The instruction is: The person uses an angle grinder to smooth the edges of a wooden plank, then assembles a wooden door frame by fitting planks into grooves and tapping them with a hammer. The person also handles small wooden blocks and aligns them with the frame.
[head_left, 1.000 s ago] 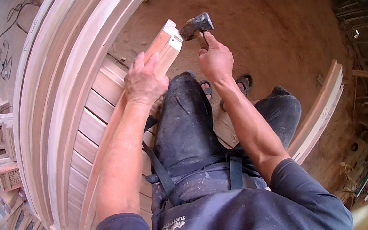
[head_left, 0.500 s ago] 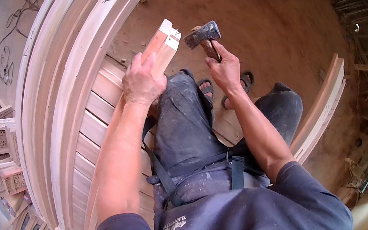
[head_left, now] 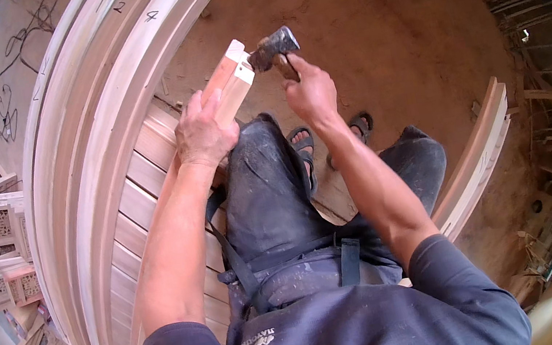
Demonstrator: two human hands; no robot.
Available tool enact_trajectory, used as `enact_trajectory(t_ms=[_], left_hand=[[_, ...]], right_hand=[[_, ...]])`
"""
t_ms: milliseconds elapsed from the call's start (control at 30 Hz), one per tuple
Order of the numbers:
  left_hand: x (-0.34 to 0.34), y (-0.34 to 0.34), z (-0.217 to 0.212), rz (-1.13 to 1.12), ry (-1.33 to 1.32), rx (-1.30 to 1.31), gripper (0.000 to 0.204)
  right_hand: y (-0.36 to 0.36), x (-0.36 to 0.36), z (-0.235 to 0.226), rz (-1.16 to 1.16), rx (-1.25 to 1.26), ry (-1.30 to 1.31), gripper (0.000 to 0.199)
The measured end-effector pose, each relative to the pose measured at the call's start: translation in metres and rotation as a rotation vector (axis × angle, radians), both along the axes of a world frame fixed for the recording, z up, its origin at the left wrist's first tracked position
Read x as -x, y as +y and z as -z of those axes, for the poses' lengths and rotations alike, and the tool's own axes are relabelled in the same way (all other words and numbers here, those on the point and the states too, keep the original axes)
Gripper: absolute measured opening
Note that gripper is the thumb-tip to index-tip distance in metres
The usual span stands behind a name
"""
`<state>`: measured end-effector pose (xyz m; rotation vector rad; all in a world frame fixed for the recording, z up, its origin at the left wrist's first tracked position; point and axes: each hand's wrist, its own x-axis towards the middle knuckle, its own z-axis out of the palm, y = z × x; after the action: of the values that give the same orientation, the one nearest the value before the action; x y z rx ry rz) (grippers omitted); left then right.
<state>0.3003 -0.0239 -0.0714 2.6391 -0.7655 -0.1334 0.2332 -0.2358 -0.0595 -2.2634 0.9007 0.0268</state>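
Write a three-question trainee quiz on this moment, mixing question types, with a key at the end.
1. Multiple choice: What does the right hand hold?
A) a handsaw
B) a paintbrush
C) a striking tool

2. True or false: The left hand grips the wood.

3. Fill in the blank: In the picture, the striking tool is to the ____ of the wood.

Key:
1. C
2. True
3. right
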Motion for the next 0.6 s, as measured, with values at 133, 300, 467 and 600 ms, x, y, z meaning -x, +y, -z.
enact_trajectory(t_ms=[133, 300, 467, 600], left_hand=[[0.001, 0.002, -0.002, -0.009, -0.046, 0.013, 0.06], [-0.004, -0.004, -0.008, -0.035, 0.094, -0.006, 0.063], [0.0, -0.002, -0.007, -0.042, 0.077, -0.014, 0.06], [0.001, 0.0, -0.006, -0.046, 0.097, -0.019, 0.06]], right_hand=[[0.021, 0.01, -0.001, 0.016, -0.023, -0.041, 0.05], [0.009, -0.059, -0.003, 0.043, 0.029, 0.037, 0.052], [0.006, -0.064, 0.0, 0.018, -0.002, -0.03, 0.056], [0.017, -0.036, 0.007, -0.048, 0.008, -0.083, 0.053]])
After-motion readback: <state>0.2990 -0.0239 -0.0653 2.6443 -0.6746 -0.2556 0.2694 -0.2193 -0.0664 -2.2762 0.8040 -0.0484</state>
